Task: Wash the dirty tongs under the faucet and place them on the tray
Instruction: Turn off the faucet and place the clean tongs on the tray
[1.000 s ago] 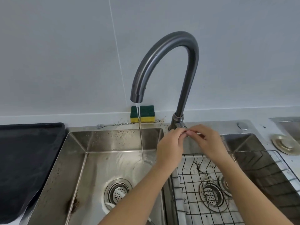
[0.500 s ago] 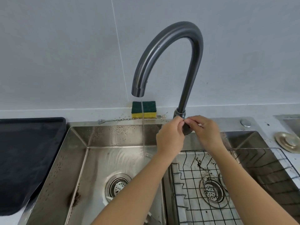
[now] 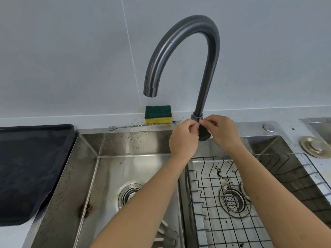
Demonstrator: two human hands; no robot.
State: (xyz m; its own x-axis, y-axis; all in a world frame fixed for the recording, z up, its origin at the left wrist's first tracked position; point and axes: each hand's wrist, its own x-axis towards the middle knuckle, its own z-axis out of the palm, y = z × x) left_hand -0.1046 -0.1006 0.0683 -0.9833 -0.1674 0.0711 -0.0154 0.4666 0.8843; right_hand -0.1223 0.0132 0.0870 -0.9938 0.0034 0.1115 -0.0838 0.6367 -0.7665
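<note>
The black tray (image 3: 34,169) waits at nine o'clock; the tongs (image 3: 165,233) lie in the left basin (image 3: 111,169) at six. Both hands, left (image 3: 183,139) and right (image 3: 223,133), fingers pinched on the faucet handle (image 3: 203,133), likely controlling water.

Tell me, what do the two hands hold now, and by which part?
Both the left hand and the right hand pinch the dark handle at the base of the faucet, by its upper end.

You look at a pale grey wall (image 3: 71,51) with one thin vertical seam. Below it you see a light countertop (image 3: 295,127), under soft and even light.
</note>
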